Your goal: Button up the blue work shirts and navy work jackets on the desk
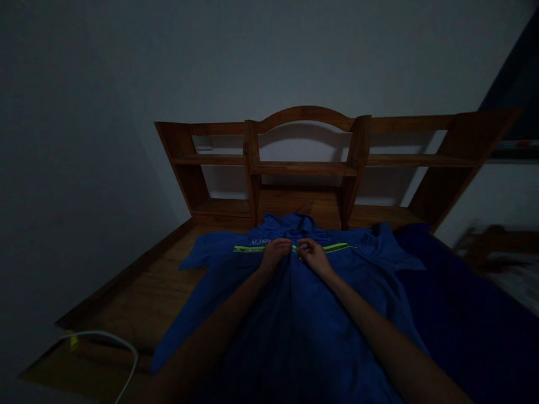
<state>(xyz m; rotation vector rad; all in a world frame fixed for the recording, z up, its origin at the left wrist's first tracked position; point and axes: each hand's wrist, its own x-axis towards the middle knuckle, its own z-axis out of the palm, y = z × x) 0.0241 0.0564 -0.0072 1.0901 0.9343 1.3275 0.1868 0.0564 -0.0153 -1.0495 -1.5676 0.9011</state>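
Note:
A blue short-sleeved shirt (328, 314) lies spread front side up, its collar (288, 226) toward the shelf. Bright yellow-green stripes run across its chest, with pale lettering above the left one. At the front opening, near the stripe, my left hand (275, 252) is closed with its fingers pinching the shirt's edge. Just beside it, my right hand (312, 255) has bent fingers closed on the other side of the same opening. The fingertips nearly meet. Any button between them is too small and dark to make out.
Behind the shirt stands a wooden shelf unit (304, 168) against a pale wall (269, 56). Wooden boards (155, 286) show at left, with a white cable (105, 334) in the near corner. Dark blue cloth (467, 314) lies to the right. The room is dim.

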